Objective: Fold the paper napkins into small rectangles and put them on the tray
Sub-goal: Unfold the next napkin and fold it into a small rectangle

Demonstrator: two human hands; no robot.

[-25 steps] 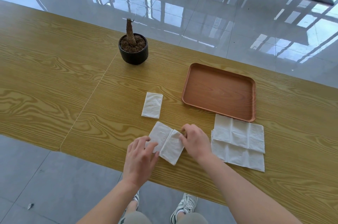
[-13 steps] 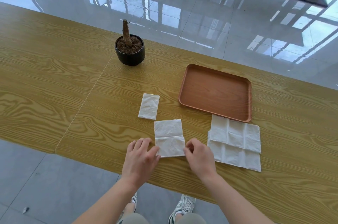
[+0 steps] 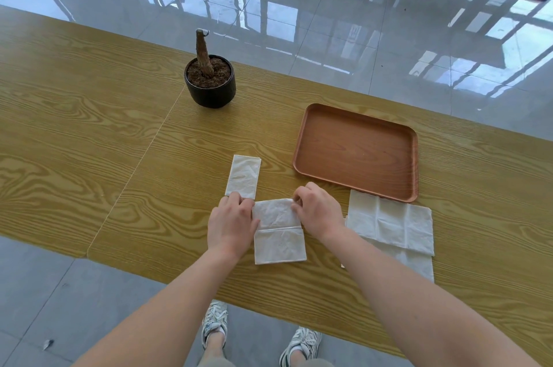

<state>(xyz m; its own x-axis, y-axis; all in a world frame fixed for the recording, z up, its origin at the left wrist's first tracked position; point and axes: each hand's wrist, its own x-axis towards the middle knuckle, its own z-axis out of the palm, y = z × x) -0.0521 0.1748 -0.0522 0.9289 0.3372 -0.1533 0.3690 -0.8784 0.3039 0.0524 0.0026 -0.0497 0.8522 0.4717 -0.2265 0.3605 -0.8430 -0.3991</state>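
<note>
White paper, the napkin (image 3: 279,232) being worked lies as it did half a second ago, square to the near edge of the wooden table (image 3: 89,142) with a crease across its middle, but both hands have left its near corners and moved up to the far ones. The left hand (image 3: 230,223) now sits at the far left corner, fingers (image 3: 236,199) curled down and nipping the paper, thumb along the left edge; its fingertips also reach the near end of the folded napkin (image 3: 243,176), which lies just beyond. The right hand (image 3: 318,214) pinches the far right corner with bent fingers (image 3: 299,197). To the right, touching that wrist, the open napkins (image 3: 389,226) lie stacked, their far edge just beside the tray's near rim. The brown tray (image 3: 356,151) holds no napkin. A dark plant pot (image 3: 210,88) stands well apart at the far side.
</note>
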